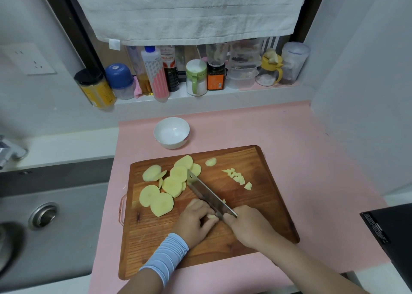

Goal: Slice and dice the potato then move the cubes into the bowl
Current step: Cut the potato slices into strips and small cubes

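Note:
Several round potato slices [165, 186] lie on the left half of the wooden cutting board [263, 209]. A small heap of potato cubes [238, 178] sits at the board's right, and one lone slice [211, 161] lies near its far edge. My right hand [249, 225] grips the handle of a cleaver [207, 193], whose blade points away to the upper left. My left hand [195, 220] presses on a potato piece [211, 217] right beside the blade; most of that piece is hidden under my fingers. The white bowl [171, 132] stands empty behind the board.
A pink mat [312, 160] covers the counter under the board. A steel sink [44, 215] lies to the left. Jars and bottles [156, 75] line the ledge at the back under a hanging towel [189, 10]. A black box [392, 233] sits at the right edge.

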{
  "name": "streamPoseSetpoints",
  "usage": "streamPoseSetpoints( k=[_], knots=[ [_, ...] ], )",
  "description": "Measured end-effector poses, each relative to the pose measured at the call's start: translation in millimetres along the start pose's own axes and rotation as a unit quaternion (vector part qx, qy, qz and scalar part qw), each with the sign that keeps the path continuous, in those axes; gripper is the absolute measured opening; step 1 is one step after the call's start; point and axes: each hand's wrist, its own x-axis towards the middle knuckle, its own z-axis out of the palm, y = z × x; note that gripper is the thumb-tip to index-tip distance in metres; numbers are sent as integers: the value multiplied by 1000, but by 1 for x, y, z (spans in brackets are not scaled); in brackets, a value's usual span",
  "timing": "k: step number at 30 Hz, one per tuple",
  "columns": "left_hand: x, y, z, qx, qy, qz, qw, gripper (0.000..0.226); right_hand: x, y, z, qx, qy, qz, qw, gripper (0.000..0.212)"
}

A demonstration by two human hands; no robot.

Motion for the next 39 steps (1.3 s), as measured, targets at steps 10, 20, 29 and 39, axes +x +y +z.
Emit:
streamPoseSetpoints(
  k=[10, 20, 29, 39],
  knots=[
    [46, 13, -108, -35, 275, -198, 940, 19, -4, 22, -42, -235, 129, -248, 931, 31],
    [71, 24, -63, 21, -218, -247, 944, 11, 2, 26, -42, -358, 126, -345, 858, 41],
    [86, 38, -40, -14, -205, -274, 940, 6, 5, 28, -41, -375, 148, -372, 836, 45],
    [58, -13, -99, -80, -10, -380, 922, 37, -5, 46, -56, -213, 85, -232, 945, 29]
  ],
)
